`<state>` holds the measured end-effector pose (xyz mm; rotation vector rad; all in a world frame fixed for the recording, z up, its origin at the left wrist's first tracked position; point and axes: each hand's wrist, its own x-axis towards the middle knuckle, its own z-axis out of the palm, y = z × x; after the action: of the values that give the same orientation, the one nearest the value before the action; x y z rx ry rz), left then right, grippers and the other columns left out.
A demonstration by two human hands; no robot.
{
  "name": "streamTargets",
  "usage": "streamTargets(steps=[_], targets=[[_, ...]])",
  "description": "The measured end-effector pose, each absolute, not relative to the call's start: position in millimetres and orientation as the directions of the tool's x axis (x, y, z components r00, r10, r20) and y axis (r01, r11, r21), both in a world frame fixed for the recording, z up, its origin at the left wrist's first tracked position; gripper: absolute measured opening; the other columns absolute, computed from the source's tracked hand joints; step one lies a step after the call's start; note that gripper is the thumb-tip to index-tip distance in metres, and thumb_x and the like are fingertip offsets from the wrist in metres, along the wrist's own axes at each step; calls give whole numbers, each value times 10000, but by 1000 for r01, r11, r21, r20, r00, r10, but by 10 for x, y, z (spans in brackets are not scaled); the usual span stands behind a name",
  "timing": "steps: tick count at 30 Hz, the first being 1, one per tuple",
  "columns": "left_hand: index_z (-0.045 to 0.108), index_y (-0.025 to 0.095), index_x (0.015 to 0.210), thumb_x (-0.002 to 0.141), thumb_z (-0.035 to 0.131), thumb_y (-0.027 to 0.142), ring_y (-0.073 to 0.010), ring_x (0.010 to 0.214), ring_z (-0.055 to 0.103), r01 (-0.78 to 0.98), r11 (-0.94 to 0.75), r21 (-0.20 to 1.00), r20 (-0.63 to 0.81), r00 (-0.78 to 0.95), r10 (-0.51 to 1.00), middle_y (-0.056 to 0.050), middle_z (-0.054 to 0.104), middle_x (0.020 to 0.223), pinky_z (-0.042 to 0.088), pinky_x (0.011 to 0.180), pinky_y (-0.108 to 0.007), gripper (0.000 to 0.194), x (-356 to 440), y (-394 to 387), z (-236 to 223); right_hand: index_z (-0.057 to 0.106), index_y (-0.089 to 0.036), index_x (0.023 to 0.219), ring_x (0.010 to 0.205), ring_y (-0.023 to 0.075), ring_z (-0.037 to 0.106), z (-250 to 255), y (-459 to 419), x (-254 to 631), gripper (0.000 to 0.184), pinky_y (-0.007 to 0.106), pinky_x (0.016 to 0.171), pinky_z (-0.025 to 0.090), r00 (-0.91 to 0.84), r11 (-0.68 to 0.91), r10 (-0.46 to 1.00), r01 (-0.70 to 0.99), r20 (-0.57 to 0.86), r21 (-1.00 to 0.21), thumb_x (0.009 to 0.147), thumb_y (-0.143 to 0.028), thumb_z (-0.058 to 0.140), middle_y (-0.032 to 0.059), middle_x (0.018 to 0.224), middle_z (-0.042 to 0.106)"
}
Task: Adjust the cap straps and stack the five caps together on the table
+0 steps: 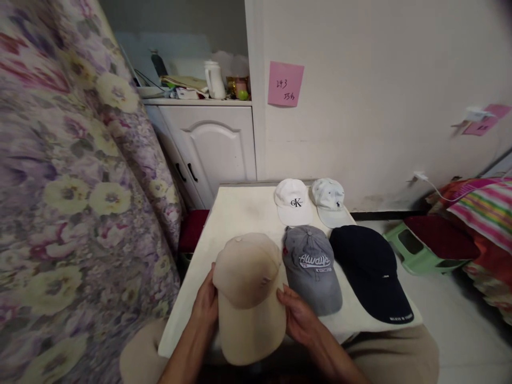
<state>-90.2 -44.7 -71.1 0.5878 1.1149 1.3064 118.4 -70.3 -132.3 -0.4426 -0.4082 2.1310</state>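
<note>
Head view, beige cap [249, 293], between left fingers [208, 288] and right fingers [291, 302]

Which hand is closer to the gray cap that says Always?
Right. The right hand is just beside the gray Always cap; the left hand is farther away, on the other side of the beige baseball cap.

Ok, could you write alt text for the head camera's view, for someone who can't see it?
A person's left hand and right hand hold a beige cap, brim toward them, at a cream-covered table. To its right lie a gray cap and a navy cap, a white cap and a pale cap farther back. A floral curtain hangs on the left.
</note>
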Motion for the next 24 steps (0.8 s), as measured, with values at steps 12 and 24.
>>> streamTargets(steps=[12, 24], targets=[[446, 326, 1452, 826, 644, 101, -242, 1174, 642, -861, 104, 498, -456, -158, 876, -33, 726, 1210, 481, 1065, -353, 694, -456, -1308, -1173, 643, -160, 1170, 1031, 265, 692, -1344, -668, 902, 444, 393, 877, 552, -463, -476, 875, -772, -139, -421, 781, -321, 785, 107, 1126, 743], [432, 175, 1475, 903, 438, -5, -216, 901, 753, -845, -43, 533, -280, -224, 933, -106, 756, 1113, 571, 930, -337, 600, -877, -285, -529, 647, -138, 857, 588, 135, 655, -1860, -736, 900, 489, 275, 606, 502, -503, -529, 827, -548, -250, -648, 610, -487, 884, 49, 739, 723]])
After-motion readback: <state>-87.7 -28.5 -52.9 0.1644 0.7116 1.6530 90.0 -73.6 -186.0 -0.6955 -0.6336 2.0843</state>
